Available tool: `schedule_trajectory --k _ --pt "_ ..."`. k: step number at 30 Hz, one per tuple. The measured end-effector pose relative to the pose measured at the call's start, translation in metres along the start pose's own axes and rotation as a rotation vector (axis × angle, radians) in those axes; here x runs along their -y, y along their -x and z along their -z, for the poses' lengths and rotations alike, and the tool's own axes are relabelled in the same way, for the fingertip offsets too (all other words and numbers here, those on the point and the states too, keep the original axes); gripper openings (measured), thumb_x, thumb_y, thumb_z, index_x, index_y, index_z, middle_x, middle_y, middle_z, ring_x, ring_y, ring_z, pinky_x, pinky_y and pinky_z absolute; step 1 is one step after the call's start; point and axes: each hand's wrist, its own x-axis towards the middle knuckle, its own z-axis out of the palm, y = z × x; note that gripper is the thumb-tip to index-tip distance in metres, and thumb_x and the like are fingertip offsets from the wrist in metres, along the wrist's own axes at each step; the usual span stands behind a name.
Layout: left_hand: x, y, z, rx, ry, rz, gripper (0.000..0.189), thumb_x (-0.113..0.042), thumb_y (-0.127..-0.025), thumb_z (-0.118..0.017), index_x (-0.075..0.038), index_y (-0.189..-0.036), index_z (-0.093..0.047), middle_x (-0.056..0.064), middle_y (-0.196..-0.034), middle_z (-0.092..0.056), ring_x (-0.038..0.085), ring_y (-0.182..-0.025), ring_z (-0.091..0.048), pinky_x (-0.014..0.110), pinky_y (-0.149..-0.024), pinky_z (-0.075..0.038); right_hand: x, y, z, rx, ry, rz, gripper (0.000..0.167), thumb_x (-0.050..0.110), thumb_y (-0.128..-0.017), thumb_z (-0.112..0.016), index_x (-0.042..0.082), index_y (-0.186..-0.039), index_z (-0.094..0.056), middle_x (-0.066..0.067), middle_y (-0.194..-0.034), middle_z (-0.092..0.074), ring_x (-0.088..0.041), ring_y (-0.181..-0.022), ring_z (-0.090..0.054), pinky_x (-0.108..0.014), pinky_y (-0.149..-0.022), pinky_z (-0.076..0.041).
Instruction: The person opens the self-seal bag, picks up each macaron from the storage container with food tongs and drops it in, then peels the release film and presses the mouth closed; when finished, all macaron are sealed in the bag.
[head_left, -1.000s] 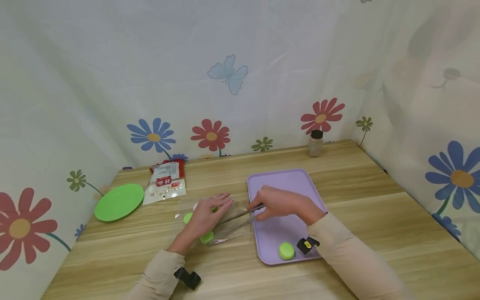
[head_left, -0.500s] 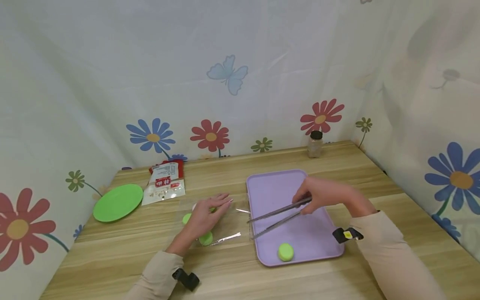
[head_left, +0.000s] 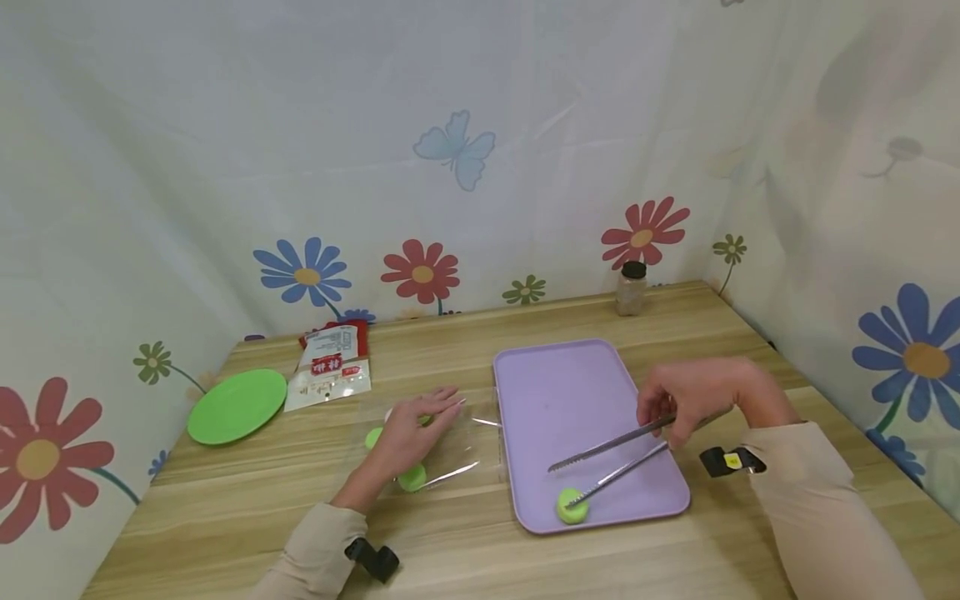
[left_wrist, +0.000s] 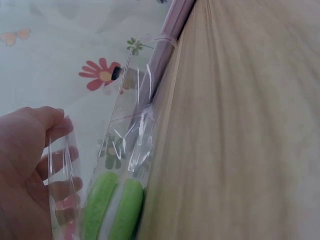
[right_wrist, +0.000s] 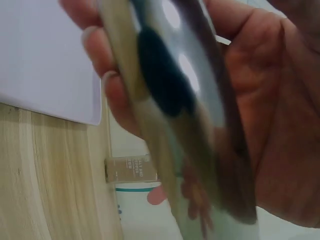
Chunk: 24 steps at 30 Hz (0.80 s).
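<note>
Along the left edge of the worktop (head_left: 217, 508) we see a green plate (head_left: 237, 407); near the far-left corner, red-and-white packaging (head_left: 330, 367); by the far edge, toward the right corner, a dark-lidded jar (head_left: 631, 292). Beyond that edge hangs a flowered backdrop (head_left: 300, 150).

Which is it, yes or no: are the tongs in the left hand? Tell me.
No. The right hand holds the tongs.

On the table (head_left: 450, 550) we find tongs (head_left: 615, 441) over a tray (head_left: 555, 392), a cookie (head_left: 576, 514) inside at six o'clock. From the tray we see a bag (head_left: 476, 450) of cookies (head_left: 412, 477) at nine o'clock, a plate (head_left: 236, 406) farther out, a packet (head_left: 326, 382) at ten and a jar (head_left: 631, 293) at one.
</note>
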Motion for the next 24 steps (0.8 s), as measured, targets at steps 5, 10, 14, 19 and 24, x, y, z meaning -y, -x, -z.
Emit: schedule_trajectory --k 5,10,14,19,24 --pt "-0.001 -0.001 0.000 0.002 -0.004 0.000 0.027 -0.027 -0.099 -0.065 -0.013 -0.121 -0.073 0.012 -0.135 -0.061 0.032 -0.133 -0.050 0.051 -0.112 -0.036 -0.006 0.001 0.000 0.009 0.016 0.009 0.029 -0.005 -0.069 -0.080 0.007 -0.095 -0.075 -0.005 -0.084 -0.072 -0.012 -0.071 -0.060 -0.024 -0.066 -0.052" --pt "-0.002 -0.001 0.001 0.007 0.009 0.000 0.028 -0.028 -0.100 -0.065 -0.012 -0.121 -0.073 0.013 -0.135 -0.061 0.031 -0.134 -0.050 0.049 -0.113 -0.035 -0.012 0.001 0.000 0.032 0.016 0.006 0.028 -0.007 -0.068 -0.078 0.008 -0.092 -0.078 -0.005 -0.081 -0.072 -0.009 -0.068 -0.060 -0.021 -0.064 -0.052" --pt "-0.001 -0.002 0.001 0.007 0.008 0.000 0.027 -0.028 -0.100 -0.065 -0.012 -0.121 -0.073 0.014 -0.135 -0.061 0.033 -0.134 -0.049 0.050 -0.113 -0.034 -0.015 -0.001 0.000 0.041 0.005 0.017 0.027 -0.008 -0.067 -0.077 0.007 -0.090 -0.079 -0.002 -0.076 -0.071 -0.008 -0.067 -0.061 -0.020 -0.064 -0.053" --pt "-0.002 -0.001 0.002 0.014 0.007 0.014 0.029 -0.031 -0.100 -0.064 -0.013 -0.122 -0.073 0.015 -0.136 -0.060 0.033 -0.134 -0.049 0.051 -0.114 -0.033 -0.019 -0.004 0.000 -0.002 0.018 0.049 0.026 -0.007 -0.069 -0.077 0.008 -0.090 -0.080 0.003 -0.074 -0.071 -0.006 -0.066 -0.060 -0.020 -0.062 -0.052" --pt "-0.002 0.000 0.002 0.022 0.001 0.033 0.031 -0.033 -0.100 -0.063 -0.015 -0.123 -0.072 0.012 -0.138 -0.059 0.032 -0.135 -0.048 0.051 -0.114 -0.033 -0.020 -0.002 0.002 -0.071 0.014 0.104 0.022 -0.003 -0.073 -0.079 0.005 -0.093 -0.080 -0.001 -0.078 -0.072 -0.008 -0.067 -0.061 -0.022 -0.063 -0.054"
